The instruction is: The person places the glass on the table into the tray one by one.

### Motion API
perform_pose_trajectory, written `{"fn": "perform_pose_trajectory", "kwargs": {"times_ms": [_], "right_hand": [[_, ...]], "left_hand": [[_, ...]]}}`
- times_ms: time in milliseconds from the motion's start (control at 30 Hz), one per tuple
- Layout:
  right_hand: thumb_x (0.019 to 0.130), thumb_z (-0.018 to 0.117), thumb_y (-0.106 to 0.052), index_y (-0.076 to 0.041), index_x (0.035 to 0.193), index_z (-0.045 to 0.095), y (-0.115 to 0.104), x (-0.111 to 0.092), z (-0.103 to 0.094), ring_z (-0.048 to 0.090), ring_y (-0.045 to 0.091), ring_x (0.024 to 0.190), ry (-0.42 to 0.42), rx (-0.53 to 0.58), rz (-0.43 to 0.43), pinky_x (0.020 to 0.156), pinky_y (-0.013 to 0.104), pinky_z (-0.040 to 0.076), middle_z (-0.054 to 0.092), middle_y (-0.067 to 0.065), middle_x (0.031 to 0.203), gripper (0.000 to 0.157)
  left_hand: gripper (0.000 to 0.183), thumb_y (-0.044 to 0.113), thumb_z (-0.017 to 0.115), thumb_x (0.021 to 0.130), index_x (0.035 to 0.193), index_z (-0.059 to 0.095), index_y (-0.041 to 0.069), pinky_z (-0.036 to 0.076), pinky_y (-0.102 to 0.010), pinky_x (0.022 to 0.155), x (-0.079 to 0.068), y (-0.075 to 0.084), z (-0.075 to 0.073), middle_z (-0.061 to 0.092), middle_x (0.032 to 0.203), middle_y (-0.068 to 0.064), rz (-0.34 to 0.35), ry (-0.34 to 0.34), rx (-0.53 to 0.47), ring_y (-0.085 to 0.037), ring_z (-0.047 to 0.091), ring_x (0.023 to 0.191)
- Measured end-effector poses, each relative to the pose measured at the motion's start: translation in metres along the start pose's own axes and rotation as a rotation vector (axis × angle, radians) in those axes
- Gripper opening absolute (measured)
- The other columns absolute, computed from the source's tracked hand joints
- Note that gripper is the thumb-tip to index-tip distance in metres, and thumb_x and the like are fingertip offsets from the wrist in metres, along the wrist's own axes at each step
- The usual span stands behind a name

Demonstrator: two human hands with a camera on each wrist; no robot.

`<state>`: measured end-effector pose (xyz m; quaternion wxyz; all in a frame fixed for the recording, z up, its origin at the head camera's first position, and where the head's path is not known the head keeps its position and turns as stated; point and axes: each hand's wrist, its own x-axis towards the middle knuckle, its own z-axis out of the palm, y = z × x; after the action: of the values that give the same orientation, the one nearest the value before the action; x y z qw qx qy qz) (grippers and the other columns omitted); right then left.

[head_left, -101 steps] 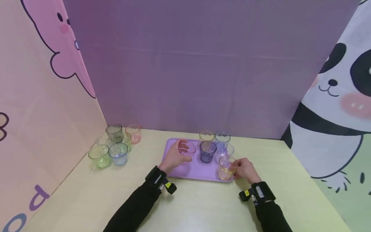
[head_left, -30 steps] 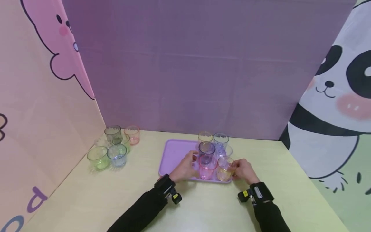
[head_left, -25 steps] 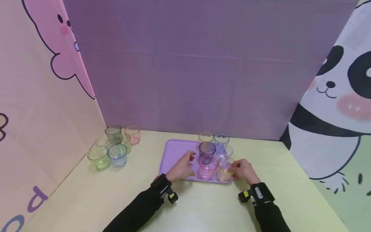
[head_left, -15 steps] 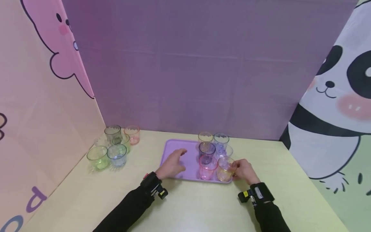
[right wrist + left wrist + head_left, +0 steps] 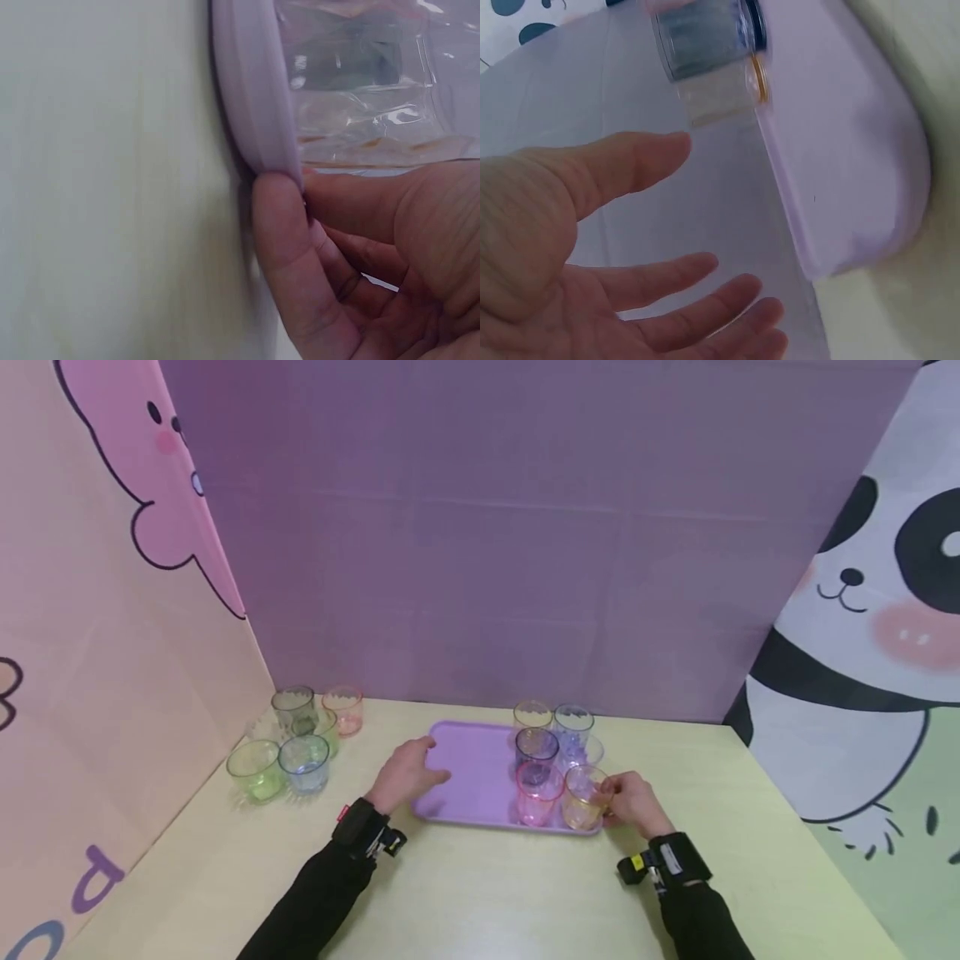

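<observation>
Several cups point(image 5: 538, 802) on tray point(image 5: 472, 785); right hand point(image 5: 636, 802) pinches rim point(image 5: 255, 90), left hand point(image 5: 405, 775) near

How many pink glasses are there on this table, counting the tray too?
2. One pink glass stands at the back of the left-hand cluster of glasses; a second pink glass stands on the purple tray, by its front edge. Others could be hidden where glasses overlap.

head: bright, soft shadows on table point(image 5: 510, 893) | left wrist: dim, hazy | right wrist: glints on clear cup point(image 5: 360, 109)
</observation>
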<state>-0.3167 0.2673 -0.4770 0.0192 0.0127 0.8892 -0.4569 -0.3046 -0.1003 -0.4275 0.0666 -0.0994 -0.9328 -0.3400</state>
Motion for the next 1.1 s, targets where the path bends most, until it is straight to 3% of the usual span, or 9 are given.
{"fn": "perform_pose_trajectory", "kwargs": {"times_ms": [133,400,567,667,867,1100], "right_hand": [[0.079,0.061,0.002,0.001,0.071,0.060,0.000,-0.001,-0.001,0.061,0.019,0.060,0.006,-0.006,-0.001,0.053,0.031,0.054,0.061,0.013,0.084,0.008],[0.079,0.063,0.001,0.001,0.072,0.060,-0.001,-0.001,0.000,0.061,0.018,0.059,0.012,-0.007,-0.002,0.052,0.031,0.054,0.061,0.011,0.081,0.007],[0.079,0.063,0.001,0.001,0.074,0.060,-0.002,-0.001,0.001,0.060,0.019,0.059,0.011,-0.010,0.008,0.051,0.032,0.054,0.061,0.013,0.085,0.006],[0.080,0.062,0.002,0.002,0.075,0.061,-0.002,0.000,0.001,0.060,0.019,0.060,0.005,-0.019,0.014,0.052,0.032,0.054,0.061,0.014,0.088,0.005],[0.079,0.062,0.003,0.002,0.075,0.061,-0.002,0.001,0.000,0.060,0.019,0.061,0.000,-0.020,0.009,0.052,0.031,0.054,0.062,0.016,0.093,0.005],[0.079,0.062,0.003,0.001,0.075,0.061,-0.003,0.001,0.000,0.060,0.019,0.062,-0.006,-0.017,0.009,0.053,0.031,0.054,0.062,0.016,0.094,0.005]], "left_hand": [[0.064,0.028,0.074,0.072,0.121,0.050,-0.005,0.047,-0.046,0.080,0.000,-0.005,-0.011,0.056,0.110,-0.022,-0.050,0.034,0.122,-0.035,0.055,0.099],[0.054,0.024,0.076,0.068,0.107,0.055,-0.007,0.046,-0.052,0.071,-0.002,-0.023,-0.044,0.056,0.100,-0.027,-0.040,0.176,0.360,-0.042,0.052,0.092],[0.044,0.016,0.075,0.064,0.097,0.055,-0.004,0.040,-0.058,0.074,-0.006,-0.041,-0.062,0.052,0.099,-0.030,-0.080,0.288,0.415,-0.046,0.046,0.096],[0.044,0.012,0.071,0.063,0.100,0.052,-0.005,0.036,-0.060,0.075,-0.011,-0.050,-0.071,0.048,0.099,-0.033,-0.121,0.311,0.427,-0.049,0.042,0.096],[0.060,0.008,0.065,0.064,0.119,0.044,-0.006,0.031,-0.065,0.079,-0.020,-0.057,-0.090,0.040,0.105,-0.037,-0.183,0.235,0.436,-0.053,0.035,0.102],[0.066,0.005,0.067,0.064,0.121,0.036,-0.006,0.027,-0.066,0.081,-0.025,-0.062,-0.102,0.030,0.110,-0.036,-0.268,0.103,0.396,-0.053,0.027,0.106]]}}
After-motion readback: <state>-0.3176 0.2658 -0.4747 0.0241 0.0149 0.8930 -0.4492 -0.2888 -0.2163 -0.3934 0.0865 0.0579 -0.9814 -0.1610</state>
